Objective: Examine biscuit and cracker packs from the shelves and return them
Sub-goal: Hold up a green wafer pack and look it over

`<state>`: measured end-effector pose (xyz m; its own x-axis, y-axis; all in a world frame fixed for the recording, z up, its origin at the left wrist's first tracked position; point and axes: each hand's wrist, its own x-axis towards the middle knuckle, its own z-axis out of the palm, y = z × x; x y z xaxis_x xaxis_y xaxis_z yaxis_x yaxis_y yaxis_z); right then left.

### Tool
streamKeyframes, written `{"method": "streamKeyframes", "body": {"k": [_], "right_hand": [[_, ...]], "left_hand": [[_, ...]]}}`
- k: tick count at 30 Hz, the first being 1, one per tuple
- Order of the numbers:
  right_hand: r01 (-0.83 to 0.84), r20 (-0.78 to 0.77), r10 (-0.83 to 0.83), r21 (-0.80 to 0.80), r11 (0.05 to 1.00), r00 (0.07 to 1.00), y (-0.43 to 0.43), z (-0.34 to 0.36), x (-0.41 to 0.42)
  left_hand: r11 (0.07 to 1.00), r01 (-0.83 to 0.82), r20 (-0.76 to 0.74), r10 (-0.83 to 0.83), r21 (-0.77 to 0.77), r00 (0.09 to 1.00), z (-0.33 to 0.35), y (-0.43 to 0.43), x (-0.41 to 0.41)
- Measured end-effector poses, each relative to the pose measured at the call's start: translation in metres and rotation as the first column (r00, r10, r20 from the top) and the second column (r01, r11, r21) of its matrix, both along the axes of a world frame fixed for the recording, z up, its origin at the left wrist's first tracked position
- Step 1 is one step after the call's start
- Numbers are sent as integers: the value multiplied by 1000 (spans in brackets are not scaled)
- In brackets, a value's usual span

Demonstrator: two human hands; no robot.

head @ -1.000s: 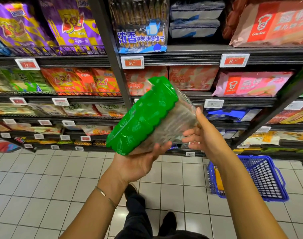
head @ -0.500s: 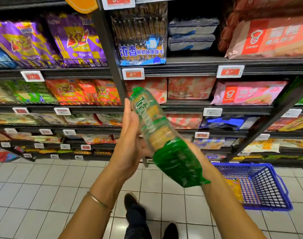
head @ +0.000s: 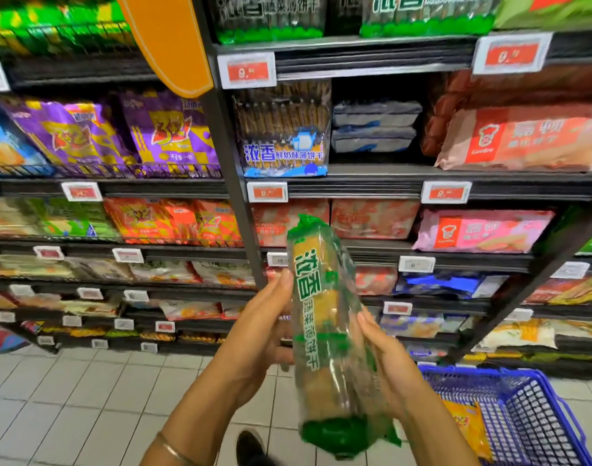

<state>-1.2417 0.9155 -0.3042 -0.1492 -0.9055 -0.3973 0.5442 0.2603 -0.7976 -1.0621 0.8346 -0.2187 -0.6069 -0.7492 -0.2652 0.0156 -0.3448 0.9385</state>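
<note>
On left hand (head: 254,334), fingers (head: 275,290) lie straight, pressed flat on the left side of the pack (head: 325,331). Right hand (head: 389,361) grips the right side, thumb on the front, other fingers hidden behind. Pack is long, loaf-shaped, clear crinkly film with green ends and green lettering, tan biscuit stacks inside. It's held near upright in mid-air before the shelves (head: 372,188). Thin metal bangle (head: 173,449) on left wrist. Shelves are dark metal, stocked with glossy bags. Blue plastic mesh basket (head: 530,412) sits lower right on pale tiled floor (head: 69,398), yellow bag (head: 469,428) inside.

Two hands (head: 254,334) (head: 394,364), one green cracker pack (head: 325,331), one blue basket (head: 537,412), two purple bags (head: 69,132) (head: 173,129)
</note>
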Motion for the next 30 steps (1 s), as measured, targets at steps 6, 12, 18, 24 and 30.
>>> {"method": "streamKeyframes", "body": {"k": [6, 12, 18, 24, 30], "right_hand": [[191, -193, -239, -240, 952, 952, -25, 52, -21], [264, -299, -442, -485, 834, 846, -60, 129, -30], [183, -407, -488, -593, 784, 772, -118, 205, -56], [80, -526, -464, -596, 799, 713, -173, 284, -75], [129, -575, -519, -583, 802, 633, -232, 334, -85]], "left_hand": [[986, -127, -9, 127, -107, 992, 36, -27, -10], [898, -298, -23, 307, -323, 951, 86, -64, -20], [697, -370, -137, 367, -614, 920, 124, -107, -42], [569, -477, -223, 459, -669, 860, 176, -164, -62], [522, -539, -325, 449, -661, 832, 222, -217, -81]]}}
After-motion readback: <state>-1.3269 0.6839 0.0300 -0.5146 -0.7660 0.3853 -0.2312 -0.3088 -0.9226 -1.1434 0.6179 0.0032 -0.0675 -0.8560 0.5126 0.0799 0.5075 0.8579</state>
